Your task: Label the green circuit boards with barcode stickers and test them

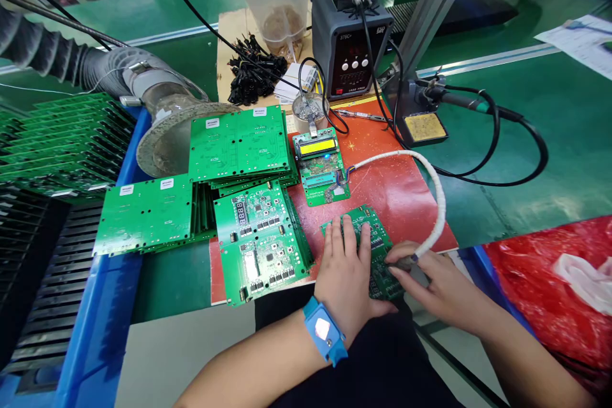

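Note:
A green circuit board point(377, 239) lies at the front edge of the red mat, partly covered by my hands. My left hand point(342, 261) rests on it, fingers stretched out across its surface and the thumb near its lower edge. My right hand point(430, 280) pinches a connector probe point(404, 263) against the board's right part; the probe's tip is hidden. From the probe a white-wrapped cable point(437, 197) curves back to a small programmer board point(321, 169) with a lit yellow display and a blue light.
Stacks of circuit boards point(261, 242) stand left of my hands. A fume hose point(162, 121) opens behind them. At the back are a soldering station point(351, 44), an iron in its holder point(425, 111) and black parts point(253, 70). A blue bin point(90, 306) holds racked boards.

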`<state>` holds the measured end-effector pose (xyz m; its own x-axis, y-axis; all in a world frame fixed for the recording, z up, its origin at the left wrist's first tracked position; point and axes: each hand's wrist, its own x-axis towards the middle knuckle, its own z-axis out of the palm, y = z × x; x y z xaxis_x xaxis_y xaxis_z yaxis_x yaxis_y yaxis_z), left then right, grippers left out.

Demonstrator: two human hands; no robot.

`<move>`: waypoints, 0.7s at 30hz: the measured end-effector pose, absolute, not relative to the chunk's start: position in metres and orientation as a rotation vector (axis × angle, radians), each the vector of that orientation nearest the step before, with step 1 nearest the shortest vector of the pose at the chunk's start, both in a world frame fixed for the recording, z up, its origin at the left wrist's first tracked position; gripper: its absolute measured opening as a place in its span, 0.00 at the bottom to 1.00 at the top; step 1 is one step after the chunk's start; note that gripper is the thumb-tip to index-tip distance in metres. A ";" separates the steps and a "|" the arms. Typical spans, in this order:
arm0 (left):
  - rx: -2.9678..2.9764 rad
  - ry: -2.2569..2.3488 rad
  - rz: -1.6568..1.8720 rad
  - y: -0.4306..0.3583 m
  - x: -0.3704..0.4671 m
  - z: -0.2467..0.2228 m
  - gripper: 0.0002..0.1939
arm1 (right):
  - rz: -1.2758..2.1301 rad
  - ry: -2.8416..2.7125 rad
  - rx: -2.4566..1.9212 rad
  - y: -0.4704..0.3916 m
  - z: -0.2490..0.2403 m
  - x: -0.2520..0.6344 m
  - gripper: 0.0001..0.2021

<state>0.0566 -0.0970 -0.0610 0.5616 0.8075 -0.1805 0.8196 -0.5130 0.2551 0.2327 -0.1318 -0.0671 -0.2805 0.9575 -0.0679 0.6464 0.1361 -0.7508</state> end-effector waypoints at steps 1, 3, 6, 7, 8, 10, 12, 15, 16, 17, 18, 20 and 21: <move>2.487 1.337 -0.052 -0.097 0.056 -0.062 0.66 | 0.974 -1.991 -1.538 -0.132 -0.067 0.233 0.07; 2.487 1.337 -0.043 -0.097 0.056 -0.063 0.66 | 0.996 -1.991 -1.542 -0.132 -0.068 0.233 0.06; 2.488 1.343 -0.035 -0.097 0.056 -0.064 0.66 | 1.017 -1.983 -1.543 -0.132 -0.068 0.233 0.06; 2.487 1.344 -0.035 -0.097 0.056 -0.064 0.66 | 1.019 -1.980 -1.540 -0.132 -0.068 0.233 0.06; 2.486 1.345 -0.035 -0.097 0.056 -0.064 0.66 | 1.022 -1.977 -1.539 -0.132 -0.068 0.233 0.06; 2.486 1.344 -0.035 -0.097 0.056 -0.064 0.66 | 1.026 -1.974 -1.544 -0.132 -0.068 0.233 0.07; 2.489 1.342 -0.033 -0.097 0.056 -0.063 0.66 | 1.023 -1.973 -1.547 -0.132 -0.068 0.233 0.07; 2.486 1.343 -0.044 -0.097 0.056 -0.061 0.66 | 0.999 -1.975 -1.545 -0.132 -0.067 0.233 0.07; 2.485 1.344 -0.049 -0.097 0.056 -0.061 0.66 | 0.996 -1.975 -1.545 -0.132 -0.067 0.233 0.07; 2.485 1.346 -0.053 -0.097 0.057 -0.060 0.66 | 0.995 -1.975 -1.545 -0.131 -0.067 0.233 0.06; 2.485 1.350 -0.058 -0.097 0.057 -0.060 0.66 | 0.996 -1.975 -1.544 -0.131 -0.067 0.233 0.06; 2.488 1.351 -0.075 -0.097 0.057 -0.060 0.67 | 1.002 -1.976 -1.538 -0.131 -0.067 0.233 0.06; 2.491 1.352 -0.084 -0.096 0.057 -0.060 0.67 | 1.005 -1.976 -1.537 -0.131 -0.067 0.233 0.06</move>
